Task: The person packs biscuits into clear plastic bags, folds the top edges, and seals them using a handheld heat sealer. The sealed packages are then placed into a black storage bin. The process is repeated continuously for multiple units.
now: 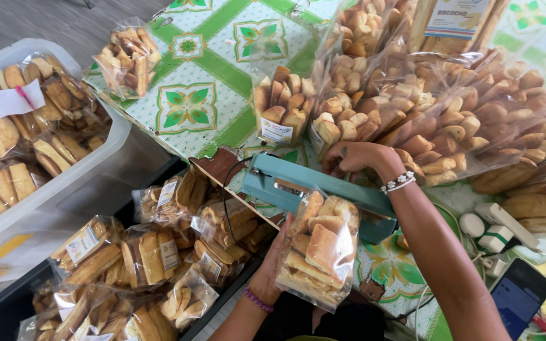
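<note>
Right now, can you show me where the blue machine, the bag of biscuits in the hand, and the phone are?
blue sealer point(279, 180): head view, top of its arm.
held biscuit bag point(320, 252): head view, front middle.
phone point(518, 297): head view, dark screen.

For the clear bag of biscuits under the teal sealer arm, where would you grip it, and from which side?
Grip the bag of biscuits around its packed lower body, coming from the side near the person, as the left hand does now. Its top edge sits under the teal heat sealer, which the right hand rests on, so that end is blocked.

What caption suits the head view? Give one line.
Left hand holds a biscuit bag at a teal sealer; right hand presses it.
</note>
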